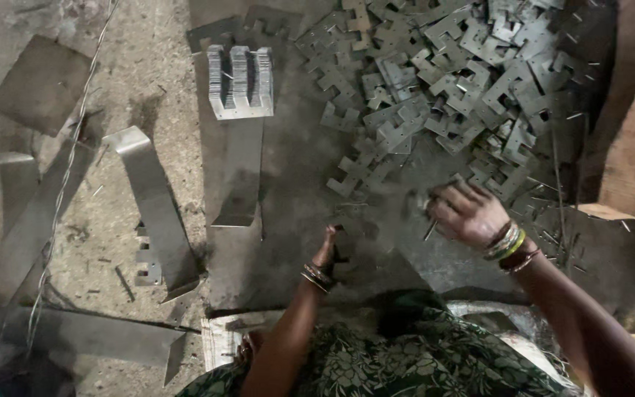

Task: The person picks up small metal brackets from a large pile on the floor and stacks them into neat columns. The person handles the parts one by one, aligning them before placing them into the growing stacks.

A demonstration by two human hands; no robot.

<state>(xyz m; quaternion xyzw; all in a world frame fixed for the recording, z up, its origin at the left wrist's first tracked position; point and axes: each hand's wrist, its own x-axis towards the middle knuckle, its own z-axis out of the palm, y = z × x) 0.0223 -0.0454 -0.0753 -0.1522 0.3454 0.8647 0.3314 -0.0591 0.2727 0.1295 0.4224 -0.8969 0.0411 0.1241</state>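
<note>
Far right on the floor, head view: I see a heap of grey stamped metal plates [450, 81], notched and dull. Right hand [468, 213] clenched at its near edge, contents unclear. Left hand [326, 250] left of it, grip hidden.

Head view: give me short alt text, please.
A seated person's right hand reaches into a heap of flat notched metal plates, while the left hand rests on the dark floor sheet. A neat stack of plates stands beyond.

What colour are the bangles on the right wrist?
The bangles on the right wrist are mostly green and gold, seen in the head view.
</note>
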